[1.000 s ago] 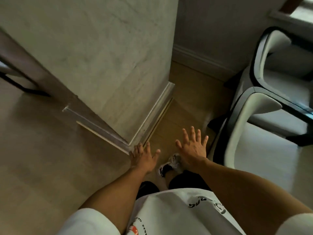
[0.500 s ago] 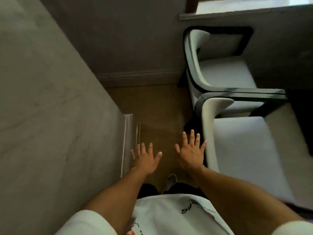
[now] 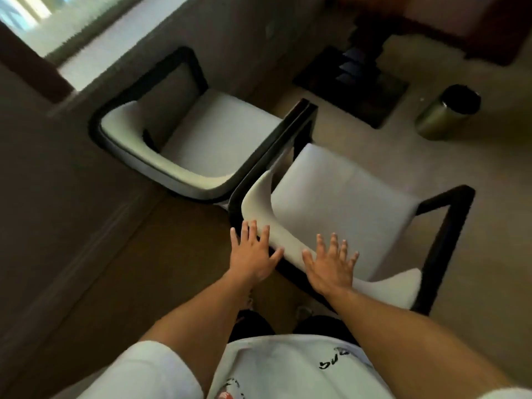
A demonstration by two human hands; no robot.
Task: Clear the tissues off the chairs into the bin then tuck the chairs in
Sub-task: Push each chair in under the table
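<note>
Pale grey upholstery covers the seat and curved backrest of the near chair point(image 3: 339, 197), set in a glossy black frame with squared arms. Its backrest edge lies just under both hands. A second chair point(image 3: 201, 133) of the same build stands beside the near chair, on the far left side, their black arms touching or nearly so. The bin point(image 3: 449, 116) — a metallic cylinder with a dark open mouth — stands on the pale floor well beyond the near chair, to the far right. No tissue can be made out on either seat; the frame is blurred.

Black lettering on the person's white shirt point(image 3: 288, 370) is too blurred to read.

Left hand point(image 3: 253, 254): fingers spread and straight, over the near chair's back edge, holding nothing. Right hand point(image 3: 331, 266): fingers likewise splayed, over the backrest — contact cannot be confirmed.
</note>
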